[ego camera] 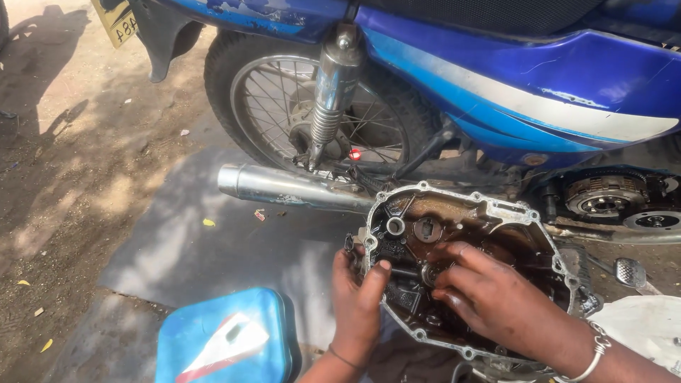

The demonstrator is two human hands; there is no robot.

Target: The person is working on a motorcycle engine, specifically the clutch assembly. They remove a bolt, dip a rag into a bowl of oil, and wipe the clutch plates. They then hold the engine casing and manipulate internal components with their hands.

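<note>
My left hand (pixel 358 301) grips the near left edge of the engine side cover (pixel 464 266), thumb hooked over the rim and fingers curled behind it, so it is closed around the metal. My right hand (pixel 489 298) lies inside the cover's hollow, palm down, fingers bent and pressing at a small round part (pixel 428 273) near the middle; whether I pinch that part or just push on it I cannot tell. A silver bangle (pixel 594 354) sits on my right wrist, a thin band on the left.

The cover is tilted up towards me, its oily brown inside showing, with a pale grey bolt-holed rim all round. It is held just in front of the motorcycle, low over the ground.

Just left of my left forearm stands a blue can (pixel 223 340) with a red and white label, on a dark oil-stained patch of ground (pixel 191 241). To my right lies something white (pixel 642 323), and above it a metal foot lever (pixel 630 271).

Beyond the cover runs the chrome exhaust pipe (pixel 284 188). Behind that is the spoked rear wheel (pixel 312 106) with a chrome shock absorber (pixel 330 92) across it. To the right, the open engine shows the clutch (pixel 606 195), under blue bodywork (pixel 511 78) with a white stripe.
</note>
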